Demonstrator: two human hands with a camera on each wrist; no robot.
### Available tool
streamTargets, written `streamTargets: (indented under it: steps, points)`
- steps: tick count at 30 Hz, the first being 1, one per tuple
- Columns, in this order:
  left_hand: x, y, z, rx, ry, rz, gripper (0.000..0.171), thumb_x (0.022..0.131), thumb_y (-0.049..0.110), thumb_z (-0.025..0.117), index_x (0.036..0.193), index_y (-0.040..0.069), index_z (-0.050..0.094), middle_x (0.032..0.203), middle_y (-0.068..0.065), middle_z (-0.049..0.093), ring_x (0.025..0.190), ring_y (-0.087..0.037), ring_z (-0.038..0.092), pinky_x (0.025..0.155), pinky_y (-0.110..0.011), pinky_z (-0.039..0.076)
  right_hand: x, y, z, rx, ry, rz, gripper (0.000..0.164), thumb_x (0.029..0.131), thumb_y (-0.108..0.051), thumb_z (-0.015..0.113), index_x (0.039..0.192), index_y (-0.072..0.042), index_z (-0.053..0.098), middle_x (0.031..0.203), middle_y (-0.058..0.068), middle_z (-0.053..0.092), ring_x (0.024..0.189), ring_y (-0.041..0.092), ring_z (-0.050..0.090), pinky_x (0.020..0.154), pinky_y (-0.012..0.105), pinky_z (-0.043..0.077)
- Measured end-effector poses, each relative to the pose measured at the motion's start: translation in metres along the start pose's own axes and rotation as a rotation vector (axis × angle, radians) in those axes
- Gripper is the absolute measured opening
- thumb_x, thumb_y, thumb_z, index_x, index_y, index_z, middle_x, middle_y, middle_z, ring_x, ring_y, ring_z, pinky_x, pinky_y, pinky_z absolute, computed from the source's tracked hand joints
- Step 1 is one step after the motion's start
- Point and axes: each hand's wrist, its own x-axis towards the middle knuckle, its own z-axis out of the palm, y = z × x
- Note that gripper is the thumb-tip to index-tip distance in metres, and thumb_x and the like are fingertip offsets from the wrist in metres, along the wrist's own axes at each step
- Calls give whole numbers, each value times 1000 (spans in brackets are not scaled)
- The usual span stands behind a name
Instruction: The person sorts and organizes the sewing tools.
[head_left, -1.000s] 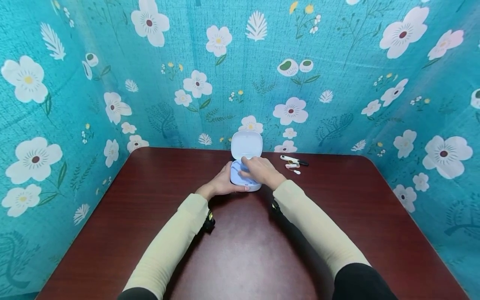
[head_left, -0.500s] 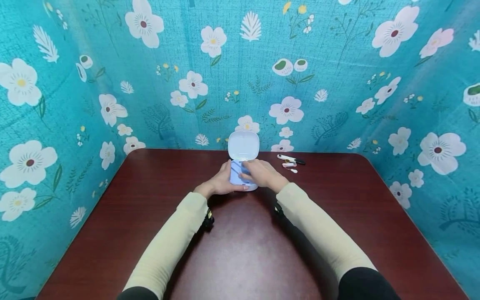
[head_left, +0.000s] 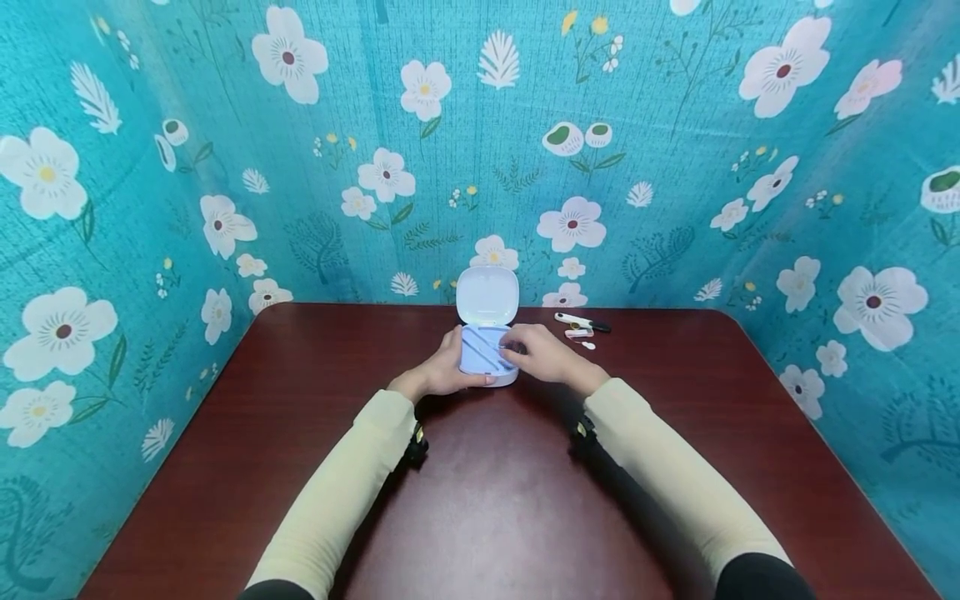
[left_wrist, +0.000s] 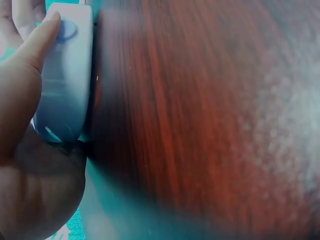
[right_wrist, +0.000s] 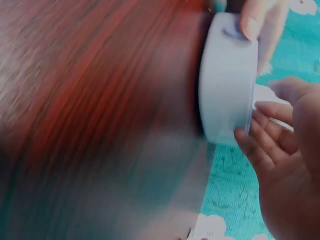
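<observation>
A small pale blue-white case (head_left: 489, 377) stands on the table with its lid (head_left: 487, 296) raised at the back. Inside lies a light blue tray (head_left: 474, 354) with diagonal slots. My left hand (head_left: 444, 367) grips the case's left side, its thumb lying along the front near a round button (left_wrist: 66, 31). At the right part of the tray is my right hand (head_left: 549, 357), fingers bent. In the right wrist view, its fingertips (right_wrist: 241, 135) are at the case's edge, the thumb stands apart from them, and nothing shows between. A dark patch by these fingers is too small to make out.
To the right of the case lie a white-and-black slim tool (head_left: 582, 322) and a small white-and-red item (head_left: 580, 333) with a white tag-like end. The dark red table (head_left: 337, 367) meets a teal floral cloth (head_left: 660, 167) behind and at both sides.
My right hand has shifted right from over the middle of the tray to its right part, uncovering more diagonal slots. The left hand keeps its grip on the case.
</observation>
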Motion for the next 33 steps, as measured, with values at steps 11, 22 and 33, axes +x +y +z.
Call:
streamTargets:
  steps: [11,22,33]
  points:
    - [-2,-2,-1,4,18,-1,127,82,55,82,162,3,-2,162,-18,16,145,-31,29,118,-46,31,-25,3,-11,23,-20,-48,18,98,-12,67,113,-4,74,118,9,67,113,24,60,104,46,48]
    - [-4,-4,1,-39,52,20,125,79,50,86,163,5,5,160,-16,21,141,-29,33,116,-46,34,-45,22,-32,-102,-38,118,36,98,-18,69,130,-4,66,132,14,61,125,31,55,106,53,46]
    - [-2,-5,2,-32,46,10,127,80,52,84,163,5,1,163,-16,17,145,-28,28,118,-45,32,-59,60,-56,-205,17,206,41,98,-15,67,137,-1,60,131,20,60,113,33,58,95,54,49]
